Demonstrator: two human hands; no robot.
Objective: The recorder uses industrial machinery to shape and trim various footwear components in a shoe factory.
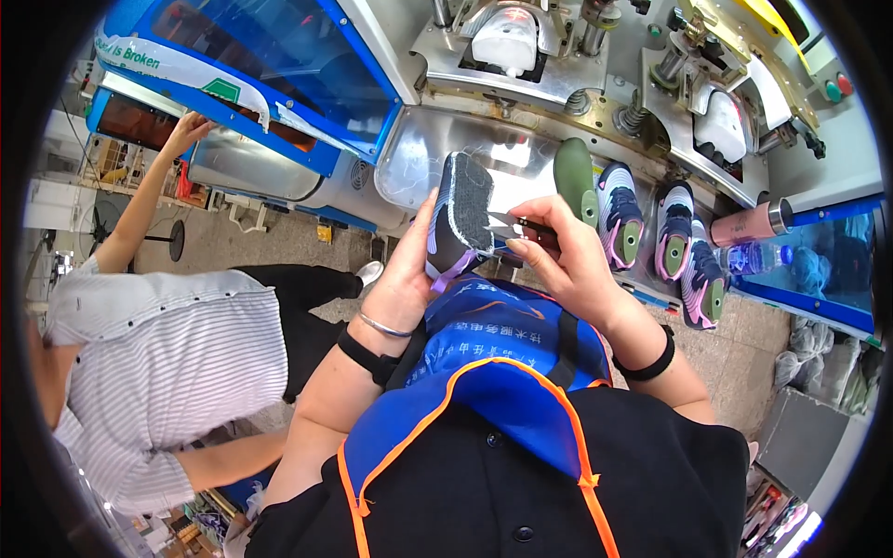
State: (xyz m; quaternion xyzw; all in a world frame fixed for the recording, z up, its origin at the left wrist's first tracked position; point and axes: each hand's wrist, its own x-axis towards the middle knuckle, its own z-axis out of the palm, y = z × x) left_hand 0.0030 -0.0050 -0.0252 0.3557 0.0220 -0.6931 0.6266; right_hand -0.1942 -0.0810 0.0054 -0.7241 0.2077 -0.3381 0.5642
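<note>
My left hand (402, 260) is closed round a shoe upper (468, 200), gripping it by its side. The upper's dark grey, stitched-edged underside faces up, and a purple strip hangs at its lower end. Pinched in my right hand (575, 256) is a small tool with a dark handle (532, 225) and a pale, shiny tip. Its tip is at the right edge of the underside; whether it touches is unclear. The exact kind of tool is hard to make out.
Ahead is a metal tray ledge (409, 149) below a machine with white shoe-shaped moulds (507, 42). To the right lie a green last (577, 177), several striped shoe uppers (619, 209), a pink tumbler (749, 223) and a water bottle (755, 259). Another person (177, 335) reaches toward a blue-framed machine at left.
</note>
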